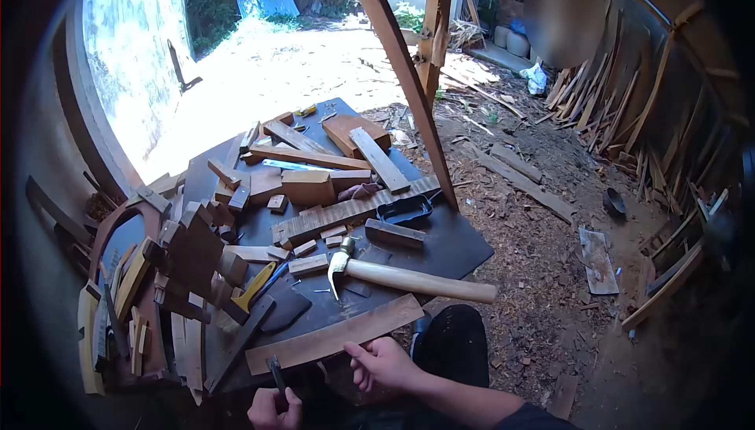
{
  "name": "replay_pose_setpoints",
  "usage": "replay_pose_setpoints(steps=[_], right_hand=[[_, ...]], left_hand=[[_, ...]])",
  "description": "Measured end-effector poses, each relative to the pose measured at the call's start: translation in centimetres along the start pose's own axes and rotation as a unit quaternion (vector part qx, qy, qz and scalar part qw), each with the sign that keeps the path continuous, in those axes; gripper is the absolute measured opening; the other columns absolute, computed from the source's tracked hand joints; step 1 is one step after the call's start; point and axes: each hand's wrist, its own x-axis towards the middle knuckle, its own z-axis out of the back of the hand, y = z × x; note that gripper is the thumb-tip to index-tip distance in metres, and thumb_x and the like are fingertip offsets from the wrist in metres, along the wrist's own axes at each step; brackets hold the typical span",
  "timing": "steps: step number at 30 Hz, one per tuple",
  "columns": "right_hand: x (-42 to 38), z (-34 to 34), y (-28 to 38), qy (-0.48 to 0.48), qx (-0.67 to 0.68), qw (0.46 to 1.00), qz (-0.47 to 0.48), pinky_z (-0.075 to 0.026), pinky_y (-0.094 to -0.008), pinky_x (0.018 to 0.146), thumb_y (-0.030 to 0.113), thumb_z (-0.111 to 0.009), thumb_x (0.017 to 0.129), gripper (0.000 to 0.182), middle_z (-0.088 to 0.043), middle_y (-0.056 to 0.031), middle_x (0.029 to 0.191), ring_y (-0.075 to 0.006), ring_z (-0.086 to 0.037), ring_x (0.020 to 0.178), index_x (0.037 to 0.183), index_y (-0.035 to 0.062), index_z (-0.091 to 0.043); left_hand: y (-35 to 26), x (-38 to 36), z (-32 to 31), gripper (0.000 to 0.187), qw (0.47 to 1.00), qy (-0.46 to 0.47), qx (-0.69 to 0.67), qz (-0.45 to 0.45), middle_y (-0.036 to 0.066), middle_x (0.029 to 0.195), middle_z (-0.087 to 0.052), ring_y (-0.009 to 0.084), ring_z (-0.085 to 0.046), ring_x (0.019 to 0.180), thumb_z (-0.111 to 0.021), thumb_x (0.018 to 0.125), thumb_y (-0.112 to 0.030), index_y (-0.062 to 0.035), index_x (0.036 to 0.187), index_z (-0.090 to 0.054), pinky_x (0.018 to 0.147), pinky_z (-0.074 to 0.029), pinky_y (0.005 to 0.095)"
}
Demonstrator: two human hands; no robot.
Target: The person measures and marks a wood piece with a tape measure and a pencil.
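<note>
A long, slightly curved wooden board (338,334) lies along the near edge of the dark table. My left hand (275,409) is closed around a dark, narrow hand tool (277,373), its tip overlapping the board's left end. Over the board's near edge, my right hand (384,364) has its fingers curled with thumb and forefinger together; I cannot tell what small thing, if any, is pinched there. Just beyond the board rests a claw hammer (417,279), its metal head to the left and pale handle to the right. A small nail (322,291) lies left of the hammer head.
Wooden blocks (308,188) and offcuts cover much of the table (464,245). A black tray (405,210) and a yellow-handled brush (255,284) lie among them. Curved wooden frames (130,273) crowd the left. A slanted post (405,76) rises at the table's right edge.
</note>
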Motion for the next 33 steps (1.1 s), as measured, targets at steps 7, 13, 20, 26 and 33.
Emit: replay_pose_setpoints(steps=[7, 13, 20, 26, 33], right_hand=[[-2.0, -0.5, 2.9, -0.088, -0.451, 0.745, 0.483, -0.056, -0.0349, 0.060, 0.033, -0.074, 0.102, 0.032, -0.066, -0.0034, 0.072, -0.0195, -0.070, 0.065, 0.084, 0.0072, -0.071], [2.4, -3.5, 2.9, -0.006, -0.549, 0.640, 0.538, -0.049, -0.0473, 0.105, 0.031, -0.078, 0.090, 0.041, -0.064, -0.0118, 0.130, -0.0321, -0.058, 0.129, 0.122, 0.0071, -0.067], [6.4, -6.7, 2.0, 0.037, -0.536, 0.640, 0.549, -0.051, -0.0479, 0.105, 0.028, -0.077, 0.088, 0.037, -0.068, -0.0116, 0.129, -0.0319, -0.064, 0.122, 0.118, 0.0083, -0.070], [7.9, -7.1, 2.7, 0.098, -0.516, 0.659, 0.538, -0.059, -0.0423, 0.095, 0.019, -0.075, 0.086, 0.030, -0.070, -0.0107, 0.125, -0.0311, -0.067, 0.111, 0.113, 0.0070, -0.071], [8.0, -6.8, 3.0, 0.140, -0.471, 0.685, 0.538, -0.059, -0.0413, 0.095, 0.017, -0.072, 0.086, 0.027, -0.071, -0.0097, 0.125, -0.0302, -0.065, 0.111, 0.110, 0.0052, -0.076]], left_hand=[[-0.2, 0.8, 0.3, 0.015, 0.999, 0.019, 0.024, -0.010, 0.016, 0.080, -0.061, 0.0345, -0.064, 0.070, -0.076, 0.097, -0.018, -0.0050, 0.094, -0.069, 0.066, -0.053, 0.0440], [-0.3, 2.5, 0.7, 0.018, 0.977, -0.023, 0.170, -0.130, 0.017, 0.105, -0.065, 0.0344, -0.068, 0.097, -0.075, 0.092, -0.020, -0.0053, 0.100, -0.068, 0.079, -0.054, 0.0434], [3.1, 1.6, -1.1, 0.037, 0.997, 0.047, 0.065, -0.015, 0.026, 0.135, -0.058, 0.0450, -0.058, 0.125, -0.071, 0.088, -0.032, 0.0000, 0.104, -0.062, 0.106, -0.044, 0.0548], [3.8, 2.1, -1.2, 0.045, 0.997, 0.061, 0.034, -0.037, 0.024, 0.125, -0.064, 0.0439, -0.060, 0.122, -0.063, 0.093, -0.043, 0.0011, 0.102, -0.061, 0.106, -0.043, 0.0537], [3.5, 2.3, -2.4, 0.068, 0.998, 0.013, 0.050, -0.047, 0.025, 0.125, -0.065, 0.0445, -0.061, 0.118, -0.044, 0.099, -0.064, 0.0023, 0.095, -0.061, 0.107, -0.040, 0.0542]])
